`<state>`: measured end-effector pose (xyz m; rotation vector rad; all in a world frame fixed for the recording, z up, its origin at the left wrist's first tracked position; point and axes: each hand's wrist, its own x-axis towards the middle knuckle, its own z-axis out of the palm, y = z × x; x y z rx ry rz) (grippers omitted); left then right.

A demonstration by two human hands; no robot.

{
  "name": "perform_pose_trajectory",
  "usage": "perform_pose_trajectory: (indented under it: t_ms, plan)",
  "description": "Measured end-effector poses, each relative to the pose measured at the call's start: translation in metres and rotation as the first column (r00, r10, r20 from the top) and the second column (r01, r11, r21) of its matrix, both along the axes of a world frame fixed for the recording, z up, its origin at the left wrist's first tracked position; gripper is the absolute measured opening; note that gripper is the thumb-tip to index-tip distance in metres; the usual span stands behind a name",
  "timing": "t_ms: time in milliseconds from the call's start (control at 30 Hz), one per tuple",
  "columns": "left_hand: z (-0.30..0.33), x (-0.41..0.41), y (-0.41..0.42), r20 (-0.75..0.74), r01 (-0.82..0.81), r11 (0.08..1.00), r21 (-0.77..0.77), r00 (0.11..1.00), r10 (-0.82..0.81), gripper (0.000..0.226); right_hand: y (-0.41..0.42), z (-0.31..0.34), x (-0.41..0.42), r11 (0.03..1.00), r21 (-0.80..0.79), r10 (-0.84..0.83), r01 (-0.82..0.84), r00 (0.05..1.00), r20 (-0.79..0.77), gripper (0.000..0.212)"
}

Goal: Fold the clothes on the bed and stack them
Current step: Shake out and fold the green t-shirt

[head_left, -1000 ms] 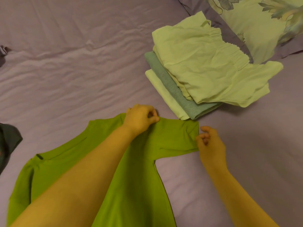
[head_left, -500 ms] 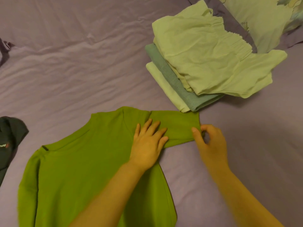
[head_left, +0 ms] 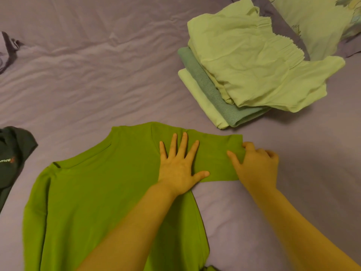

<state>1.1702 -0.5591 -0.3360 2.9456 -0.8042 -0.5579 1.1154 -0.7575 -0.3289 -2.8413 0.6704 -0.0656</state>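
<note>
A bright green shirt (head_left: 101,192) lies spread on the purple bed sheet (head_left: 97,75), one sleeve stretched out to the right. My left hand (head_left: 179,167) lies flat with fingers spread, pressing where the sleeve joins the body. My right hand (head_left: 256,165) pinches the sleeve's cuff edge, thumb on top and fingers curled behind it. A stack of folded clothes (head_left: 250,75) sits beyond, at the upper right: pale green pieces with a grey-green one between them.
A dark garment with a small logo (head_left: 13,157) lies at the left edge. A patterned pillow (head_left: 316,22) rests at the top right behind the stack. Another bit of fabric (head_left: 7,49) shows at the far left.
My left hand let go of the shoulder seam and flattened onto the shirt near the armpit. My right hand took hold of the cuff edge. The sleeve now lies smoother.
</note>
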Motion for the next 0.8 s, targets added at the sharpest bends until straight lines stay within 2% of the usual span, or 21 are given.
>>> perform_pose_trajectory:
  t_ms: [100,200,233,300,367,400,467,533,700,800]
  plan:
    - [-0.001,0.001,-0.002,-0.018,-0.002,1.000,0.025,1.000,0.003,0.105,-0.001,0.002,0.009,1.000,-0.005,-0.005,0.005,0.995,-0.101,0.031]
    - [-0.001,0.000,-0.004,-0.016,-0.008,1.000,0.029,1.000,0.008,0.108,0.000,0.009,0.008,0.995,0.000,-0.100,0.101,0.993,-0.068,0.040]
    - [-0.001,0.000,-0.004,-0.013,-0.013,1.000,0.027,1.000,0.013,0.109,0.004,0.010,0.007,0.998,-0.025,-0.062,0.061,0.998,-0.016,0.042]
    - [-0.001,-0.002,-0.004,0.006,-0.017,1.000,0.015,1.000,0.017,0.108,0.016,0.007,0.003,0.981,-0.076,0.180,-0.177,0.983,0.039,0.042]
    - [-0.004,-0.008,-0.001,0.038,-0.029,0.999,-0.016,0.999,0.030,0.099,0.024,-0.004,-0.004,0.905,-0.075,0.416,-0.419,0.908,-0.050,0.045]
    - [-0.005,-0.013,0.002,0.066,-0.041,0.998,-0.039,0.997,0.044,0.093,0.025,-0.008,-0.006,0.887,-0.055,0.448,-0.458,0.884,-0.130,0.052]
    - [-0.009,-0.026,0.008,0.149,-0.064,0.994,-0.084,0.986,0.076,0.078,0.026,-0.010,-0.007,0.908,-0.059,0.390,-0.414,0.889,-0.240,0.061]
    - [-0.013,-0.036,0.016,0.187,-0.087,0.990,-0.107,0.977,0.106,0.071,0.035,-0.005,-0.006,0.923,-0.082,0.340,-0.376,0.897,-0.281,0.059]
    - [-0.007,-0.050,0.039,0.147,-0.130,0.988,-0.089,0.979,0.142,0.067,0.041,-0.008,-0.009,0.858,0.007,0.480,-0.514,0.796,-0.370,0.062]
    - [-0.005,-0.067,0.075,0.102,-0.147,0.988,-0.055,0.983,0.152,0.067,0.049,-0.001,-0.006,0.884,0.026,0.440,-0.466,0.814,-0.378,0.066]
